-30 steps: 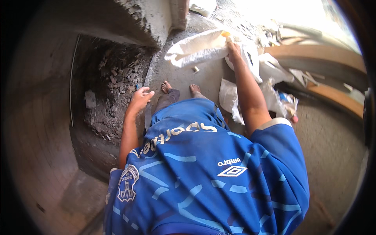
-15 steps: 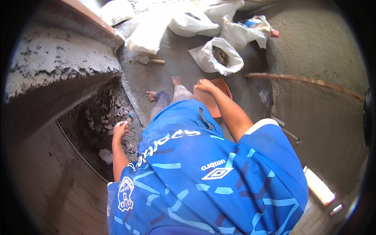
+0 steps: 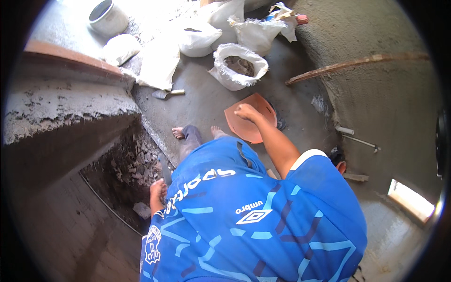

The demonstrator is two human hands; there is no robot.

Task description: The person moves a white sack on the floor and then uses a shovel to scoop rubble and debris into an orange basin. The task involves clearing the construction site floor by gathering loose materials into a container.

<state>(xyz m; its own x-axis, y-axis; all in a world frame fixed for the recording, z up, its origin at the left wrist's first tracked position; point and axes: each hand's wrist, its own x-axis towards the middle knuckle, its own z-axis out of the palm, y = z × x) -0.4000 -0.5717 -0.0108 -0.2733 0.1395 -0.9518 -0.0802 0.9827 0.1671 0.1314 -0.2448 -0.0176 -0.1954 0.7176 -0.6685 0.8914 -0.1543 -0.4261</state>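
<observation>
My right hand [image 3: 245, 112] hangs out in front of me with its fingers curled into a fist, and nothing shows in it. Below or behind it in the picture lies a curved orange sheet-like piece [image 3: 256, 132] with dark slots; whether the hand touches it I cannot tell. My left hand [image 3: 159, 189] is low at my side, beside the rubble pit, its fingers loosely bent and holding nothing that I can see. Close to that hand is a narrow grey strip [image 3: 165, 168]. A trowel [image 3: 162, 94] with a pale handle lies on the floor ahead.
Several white sacks [image 3: 199, 43] stand ahead, one open sack [image 3: 224, 77] holding grey material. A rough concrete ledge [image 3: 70, 110] borders the rubble pit [image 3: 141, 162] on my left. At right, a long wooden strip [image 3: 347, 69] leans by the wall. A round pot [image 3: 110, 21] stands far left.
The view has shifted, bringing the round pot into sight and moving the sacks leftward. My left hand has drawn back toward my body. My right hand stays closed, now over the orange piece in the picture.
</observation>
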